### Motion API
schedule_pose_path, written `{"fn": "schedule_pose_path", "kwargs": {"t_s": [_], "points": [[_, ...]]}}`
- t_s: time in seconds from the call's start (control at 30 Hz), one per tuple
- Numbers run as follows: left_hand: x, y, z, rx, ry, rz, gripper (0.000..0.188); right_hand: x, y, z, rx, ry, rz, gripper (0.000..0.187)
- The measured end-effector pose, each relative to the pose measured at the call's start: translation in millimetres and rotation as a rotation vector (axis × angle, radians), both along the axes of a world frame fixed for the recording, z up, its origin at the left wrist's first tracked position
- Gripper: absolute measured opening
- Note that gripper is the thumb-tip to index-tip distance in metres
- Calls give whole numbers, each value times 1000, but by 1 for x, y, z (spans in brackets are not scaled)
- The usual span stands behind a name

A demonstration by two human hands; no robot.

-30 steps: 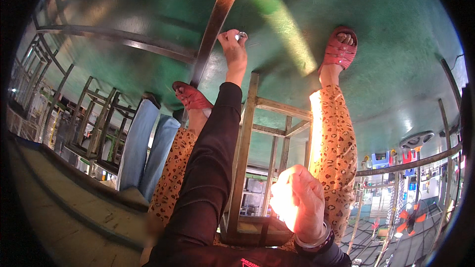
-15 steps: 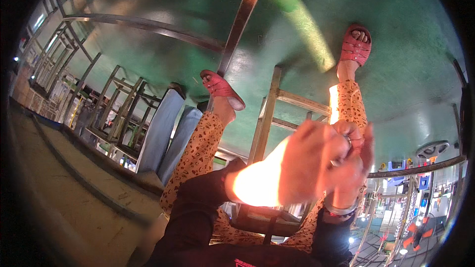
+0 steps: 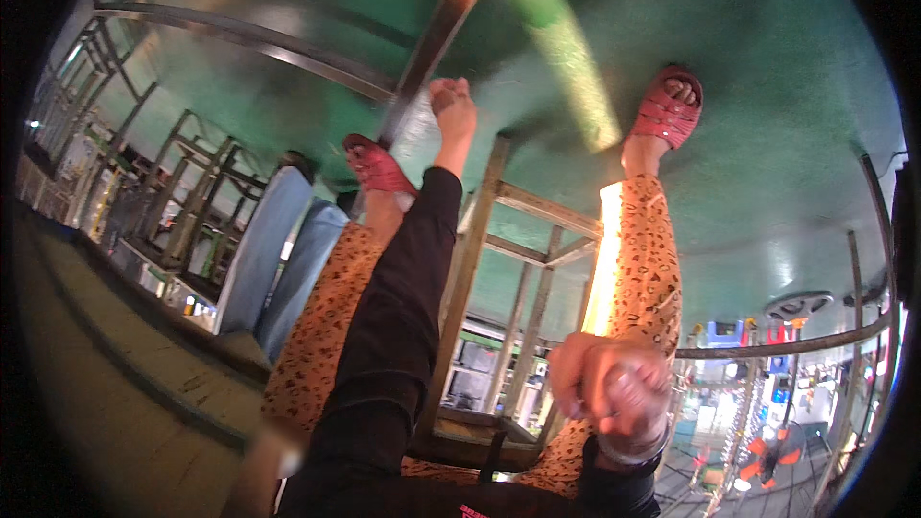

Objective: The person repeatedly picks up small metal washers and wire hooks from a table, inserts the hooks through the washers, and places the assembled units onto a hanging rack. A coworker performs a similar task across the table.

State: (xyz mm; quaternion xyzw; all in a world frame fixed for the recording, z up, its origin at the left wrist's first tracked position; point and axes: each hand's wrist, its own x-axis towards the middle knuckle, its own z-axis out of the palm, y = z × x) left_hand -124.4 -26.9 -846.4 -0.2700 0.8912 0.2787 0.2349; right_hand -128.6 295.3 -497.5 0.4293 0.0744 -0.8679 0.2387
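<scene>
My left hand [image 3: 454, 113] is stretched far forward in a black sleeve, beside a metal bar [image 3: 414, 77] and above my left foot's red sandal [image 3: 377, 165]. Its fingers look curled in; whether it touches the bar or holds anything small, I cannot tell. Close to my body, my right hand [image 3: 614, 388] is closed in a fist over my right thigh, with a bracelet [image 3: 638, 451] at the wrist. What the fist holds, if anything, is hidden. The two hands are well apart.
A metal-framed stool [image 3: 491, 221] stands between my legs. Another person's light blue trouser legs [image 3: 269, 249] are at my left, by a brown surface [image 3: 125, 403]. More frames [image 3: 197, 182] stand behind. At the right are a curved rail [image 3: 787, 343] and an orange-bladed fan [image 3: 767, 458].
My hands were together over my right leg. The left has moved away, forward and to the left; the right has drawn back toward my body and closed into a fist.
</scene>
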Motion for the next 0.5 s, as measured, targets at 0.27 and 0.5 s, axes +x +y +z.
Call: {"fn": "schedule_pose_path", "kwargs": {"t_s": [0.27, 0.5], "points": [[22, 49, -24, -196, 63, -300, 19, -12, 1, 0, 56, -24, 65, 43], [14, 44, 2, -194, -13, -388, 10, -11, -5, 2, 87, -146, 21, 46]]}}
